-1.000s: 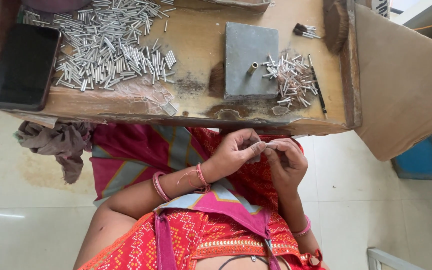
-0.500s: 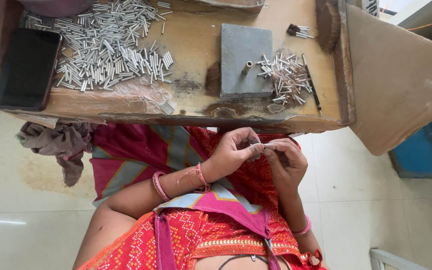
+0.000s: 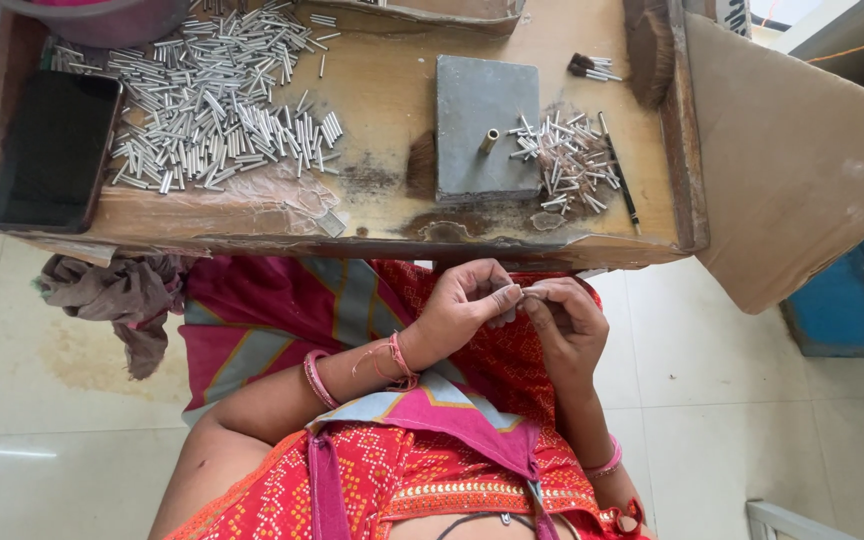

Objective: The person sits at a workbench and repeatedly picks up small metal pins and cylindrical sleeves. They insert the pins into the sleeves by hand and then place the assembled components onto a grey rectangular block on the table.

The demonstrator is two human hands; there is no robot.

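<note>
Your two hands meet just below the near edge of the worktop (image 3: 352, 215), over your lap: the left hand (image 3: 467, 305) and the right hand (image 3: 567, 325) both have their fingertips pinched in on one small metal tube (image 3: 524, 292), which spans the little gap between them. Each grip is closed down to a fine pinch, the other fingers curled loosely. Judging by its look, the tube is light, stiff and smooth, so it could slip or roll; take it by its ends, as you do here, rather than squeezing the middle. Beyond the hands, on the worktop, a grey block (image 3: 487, 130) stands with a short brass peg (image 3: 489, 140) rising from it. Just to the right of the block lies a small scatter of tubes (image 3: 567, 160) with a thin dark stick (image 3: 620, 180) at its far side. Well to the left of the block spreads the large heap of tubes (image 3: 217, 95), loose and unboxed. Further left of the block lies a dark phone (image 3: 52, 150). A pink-rimmed bowl (image 3: 102, 15) sits at the far left corner; what it holds is out of sight.
</note>
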